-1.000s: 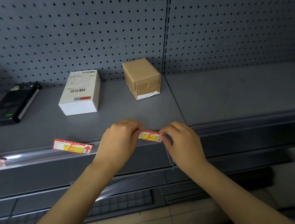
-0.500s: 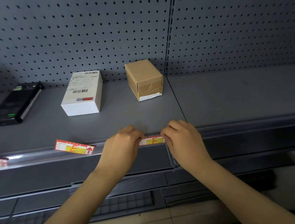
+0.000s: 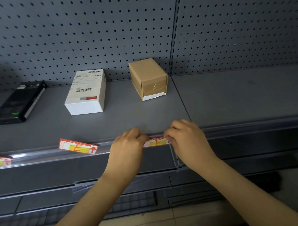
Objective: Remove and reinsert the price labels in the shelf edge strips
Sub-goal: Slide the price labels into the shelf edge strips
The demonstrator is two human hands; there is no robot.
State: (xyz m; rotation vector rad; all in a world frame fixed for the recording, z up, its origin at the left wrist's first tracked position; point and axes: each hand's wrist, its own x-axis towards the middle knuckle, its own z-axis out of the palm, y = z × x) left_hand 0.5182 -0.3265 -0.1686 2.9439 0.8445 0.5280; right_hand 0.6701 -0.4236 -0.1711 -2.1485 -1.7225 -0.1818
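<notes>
Label lower and flatter in the strip than a second ago.
The left hand [image 3: 127, 146] and right hand [image 3: 186, 138], knuckles up, each pinch an end of the label [image 3: 156, 142] between them; it lies level along the strip [image 3: 46, 154], seemingly seated. A second label [image 3: 78, 148] sits tilted left of the hands.

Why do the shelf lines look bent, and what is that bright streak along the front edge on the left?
Head view: the wide-angle lens bows the grey metal shelf at the frame's sides; the streak is glare on the clear plastic edge strip; a dark shadow lies on the perforated back panel above the black flat box; the red-and-yellow price label between both hands looks slightly soft.
</notes>
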